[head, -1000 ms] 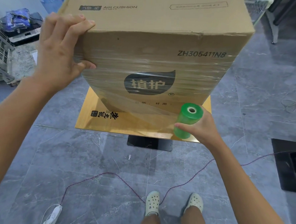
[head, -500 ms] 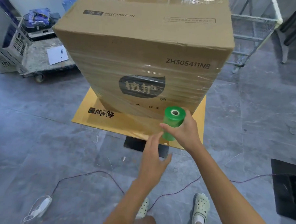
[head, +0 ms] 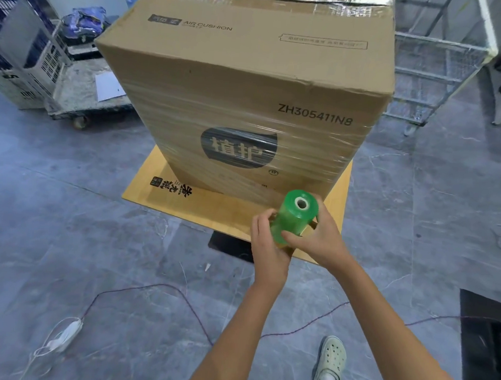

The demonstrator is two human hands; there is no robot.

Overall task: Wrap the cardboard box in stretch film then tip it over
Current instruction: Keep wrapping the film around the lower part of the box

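Your left hand and right hand both curl fingers round the green roll in front of the box. The film covers its middle. It stands, not tipped yet.

Even, soft indoor light; faint shadows on the grey marbled tile floor. Wide-angle lens bends edges. Glare streaks the clear stretch film.

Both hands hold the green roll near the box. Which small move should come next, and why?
Probably draw the green roll round the near right corner of the cardboard box, keeping the stretch film taut. The left hand and right hand both grip the roll, and the band under the box's top edge looks bare of film.
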